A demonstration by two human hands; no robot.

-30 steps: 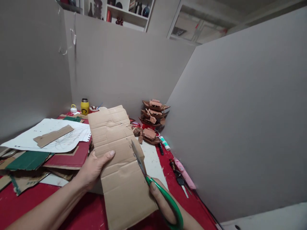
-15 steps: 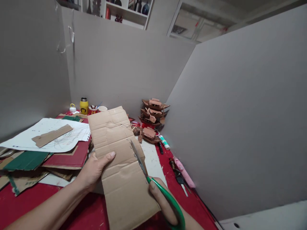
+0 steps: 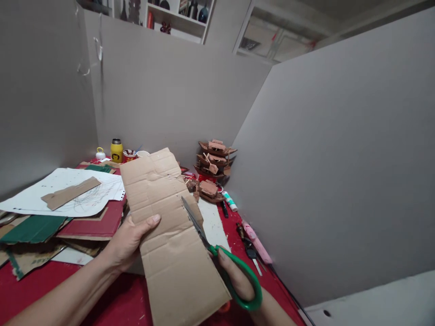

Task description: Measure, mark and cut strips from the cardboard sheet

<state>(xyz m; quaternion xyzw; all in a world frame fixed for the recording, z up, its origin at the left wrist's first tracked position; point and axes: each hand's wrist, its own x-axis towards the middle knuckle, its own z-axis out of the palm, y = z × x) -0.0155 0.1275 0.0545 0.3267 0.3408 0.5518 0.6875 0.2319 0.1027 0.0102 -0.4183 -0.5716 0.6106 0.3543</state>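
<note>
A long piece of brown cardboard, creased across, is held up in front of me over the table. My left hand grips its left edge, thumb on the near face and fingers hidden behind. My right hand has its fingers through the green handles of a pair of scissors. One scissor blade lies over the front of the cardboard along its right side, pointing up and left. A strip of cardboard shows just right of the blade, partly behind it.
White paper with a cardboard scrap lies over stacked cardboard at left. Brown model boats stand at the back. A yellow bottle and cups are behind. A glue tube and pink tube lie along the right partition.
The scissor handles have swung outward to the right, and the handle loop shows wider. The view has shifted slightly; the left hand keeps the same grip on the cardboard.
</note>
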